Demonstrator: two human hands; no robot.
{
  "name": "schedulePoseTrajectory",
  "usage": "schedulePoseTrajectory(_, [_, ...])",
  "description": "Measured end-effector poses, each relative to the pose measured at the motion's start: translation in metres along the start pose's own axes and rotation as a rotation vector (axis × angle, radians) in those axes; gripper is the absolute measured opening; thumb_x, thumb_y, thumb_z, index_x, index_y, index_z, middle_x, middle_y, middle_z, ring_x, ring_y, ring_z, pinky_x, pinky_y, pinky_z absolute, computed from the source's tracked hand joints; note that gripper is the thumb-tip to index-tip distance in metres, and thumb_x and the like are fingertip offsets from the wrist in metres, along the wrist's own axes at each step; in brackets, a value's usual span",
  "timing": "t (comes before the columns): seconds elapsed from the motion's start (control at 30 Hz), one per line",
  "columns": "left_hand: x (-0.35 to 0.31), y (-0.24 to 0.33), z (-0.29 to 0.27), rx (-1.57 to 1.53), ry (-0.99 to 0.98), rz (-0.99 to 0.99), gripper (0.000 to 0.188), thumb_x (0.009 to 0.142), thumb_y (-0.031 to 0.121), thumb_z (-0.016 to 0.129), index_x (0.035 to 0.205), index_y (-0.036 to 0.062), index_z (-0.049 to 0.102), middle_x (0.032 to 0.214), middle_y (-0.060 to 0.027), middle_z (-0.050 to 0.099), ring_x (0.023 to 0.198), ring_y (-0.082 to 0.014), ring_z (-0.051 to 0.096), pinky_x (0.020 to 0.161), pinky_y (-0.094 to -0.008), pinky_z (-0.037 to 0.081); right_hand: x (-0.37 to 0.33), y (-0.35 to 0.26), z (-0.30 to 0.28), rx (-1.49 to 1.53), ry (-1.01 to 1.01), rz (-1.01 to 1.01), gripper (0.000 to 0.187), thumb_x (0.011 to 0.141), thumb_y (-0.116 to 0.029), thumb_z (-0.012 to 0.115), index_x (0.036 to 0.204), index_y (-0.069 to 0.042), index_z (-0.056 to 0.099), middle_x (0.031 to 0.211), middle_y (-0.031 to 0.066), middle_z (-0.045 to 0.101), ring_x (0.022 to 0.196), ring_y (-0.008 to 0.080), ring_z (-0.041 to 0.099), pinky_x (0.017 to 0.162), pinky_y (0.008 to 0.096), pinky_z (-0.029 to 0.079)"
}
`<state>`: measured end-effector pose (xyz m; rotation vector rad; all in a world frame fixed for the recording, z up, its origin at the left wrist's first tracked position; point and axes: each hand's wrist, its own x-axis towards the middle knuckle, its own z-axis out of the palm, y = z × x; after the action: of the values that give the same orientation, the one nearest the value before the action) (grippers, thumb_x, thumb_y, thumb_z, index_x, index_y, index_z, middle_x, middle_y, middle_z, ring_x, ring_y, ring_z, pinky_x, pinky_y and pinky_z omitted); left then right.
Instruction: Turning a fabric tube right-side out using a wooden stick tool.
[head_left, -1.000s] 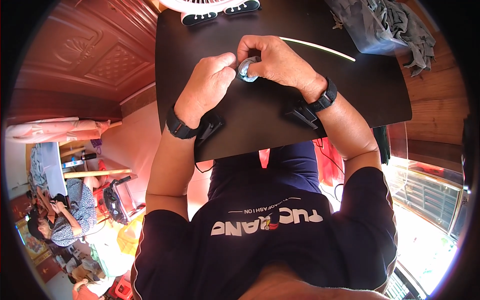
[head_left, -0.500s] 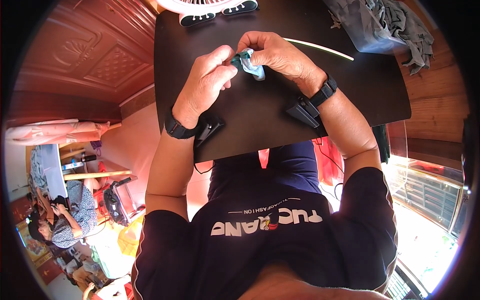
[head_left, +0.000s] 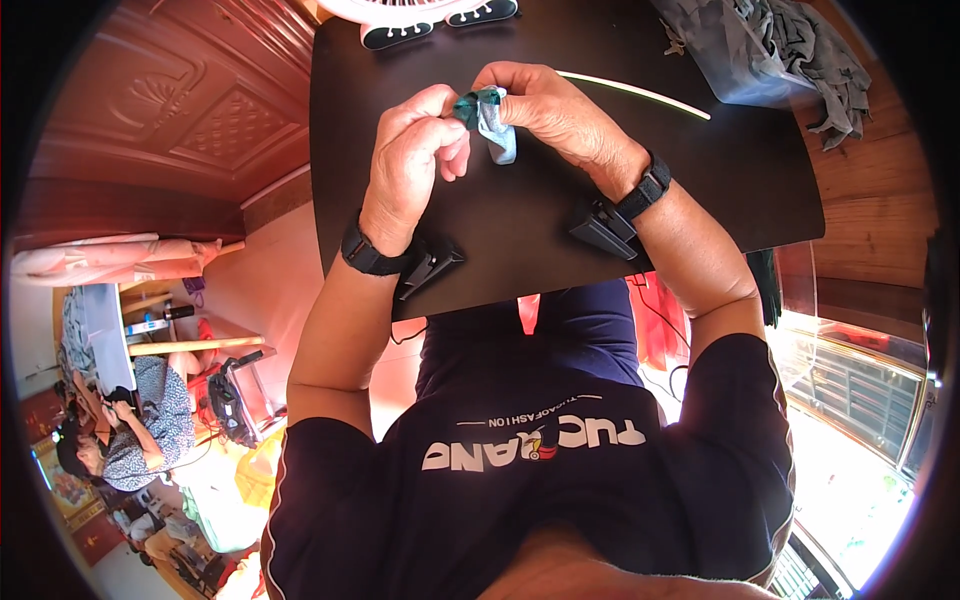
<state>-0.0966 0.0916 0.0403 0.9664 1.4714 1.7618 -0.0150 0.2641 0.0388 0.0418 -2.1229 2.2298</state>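
Over the dark table (head_left: 500, 230), my two hands meet at a small piece of cloth (head_left: 498, 145), pale blue hanging down and dark green at its upper end. My left hand (head_left: 415, 140) pinches the green end between thumb and fingertips, its other fingers curled. On the other side, my right hand (head_left: 555, 110) grips the cloth's upper right edge with its thumb and bent fingers. Exactly how the fingertips sit on the fabric is partly hidden. A thin white strip (head_left: 650, 94) lies on the table just beyond my right hand.
A pink-and-white fan (head_left: 420, 12) with shoe-shaped feet stands at the far edge. Far right, a clear bin (head_left: 745, 85) holds grey cloth (head_left: 815, 60) spilling over its side. Black devices (head_left: 605, 230) hang by my wristbands. Another person (head_left: 150, 425) sits at the left.
The cloth has turned, so more of its green end shows and the blue part hangs straighter. My left hand has shifted slightly, its fingers less wrapped over the green end.
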Motion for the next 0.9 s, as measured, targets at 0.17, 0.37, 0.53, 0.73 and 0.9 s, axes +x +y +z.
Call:
schedulePoseTrajectory(0.17, [0.003,0.0,0.003,0.04,0.026,-0.049,0.015,0.083,0.018,0.047,0.079,0.0039,0.05,0.06,-0.0004,0.046,0.052,-0.0109,0.048,0.047,-0.0217,0.036,0.007,0.01,-0.001,0.008,0.091,-0.031,0.021,0.083,-0.02,0.067,0.092,-0.002,0.061,0.079,-0.0015,0.059,0.074,0.0064,0.052,0.07,0.0218,0.043])
schedulePoseTrajectory(0.37, [0.004,-0.004,0.002,0.085,0.003,-0.045,0.016,0.085,0.016,0.047,0.09,0.0022,0.053,0.063,0.0001,0.047,0.056,-0.0111,0.05,0.051,-0.0216,0.038,0.004,0.011,-0.001,-0.048,0.025,-0.081,0.035,0.081,-0.036,0.069,0.093,-0.004,0.06,0.08,-0.0026,0.058,0.075,0.0051,0.052,0.071,0.0202,0.042])
schedulePoseTrajectory(0.53, [0.003,-0.004,0.002,0.076,-0.025,-0.047,0.019,0.085,0.018,0.046,0.092,0.0016,0.053,0.063,-0.0003,0.047,0.057,-0.0117,0.05,0.05,-0.0218,0.038,0.003,0.007,-0.003,-0.023,0.021,-0.061,0.032,0.081,-0.032,0.07,0.093,-0.003,0.061,0.079,-0.0017,0.059,0.075,0.0062,0.053,0.071,0.0212,0.042])
schedulePoseTrajectory(0.73, [0.001,-0.002,0.004,0.031,-0.025,-0.045,0.027,0.084,0.024,0.045,0.094,-0.0006,0.053,0.063,-0.0009,0.046,0.056,-0.0124,0.05,0.049,-0.0221,0.037,0.004,0.007,-0.002,-0.003,0.023,-0.048,0.03,0.081,-0.029,0.071,0.092,-0.003,0.062,0.078,-0.0009,0.06,0.074,0.0072,0.053,0.069,0.0223,0.043])
schedulePoseTrajectory(0.9, [0.002,-0.004,0.005,-0.307,0.0,-0.072,0.012,0.08,0.015,0.047,0.075,0.0041,0.049,0.057,-0.0008,0.045,0.048,-0.0128,0.048,0.043,-0.0227,0.034,0.005,0.01,0.0,-0.032,0.031,-0.063,0.029,0.082,-0.028,0.069,0.092,-0.002,0.061,0.076,-0.0007,0.06,0.071,0.007,0.053,0.066,0.0228,0.044])
